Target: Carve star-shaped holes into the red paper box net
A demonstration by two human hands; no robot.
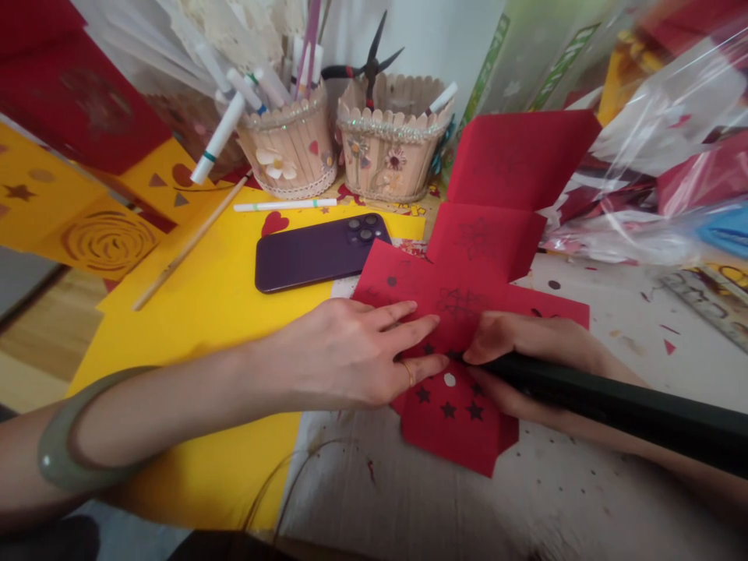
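Observation:
A red cross-shaped paper box template lies on the work surface, with dark star shapes and pencilled flower patterns on its panels. My left hand rests on it with fingers spread, pressing the lower middle panel. My right hand is closed around a long black pen-like tool; its kind I cannot tell. The working tip is hidden by the fingers, close to the stars and a small pale oval hole. Left of the template is a purple phone, lying camera side up.
Yellow paper covers the left side, with a wooden stick and a white marker. Behind stand two craft-stick baskets, one with markers, the other with pliers. Plastic-wrapped scraps pile up at right.

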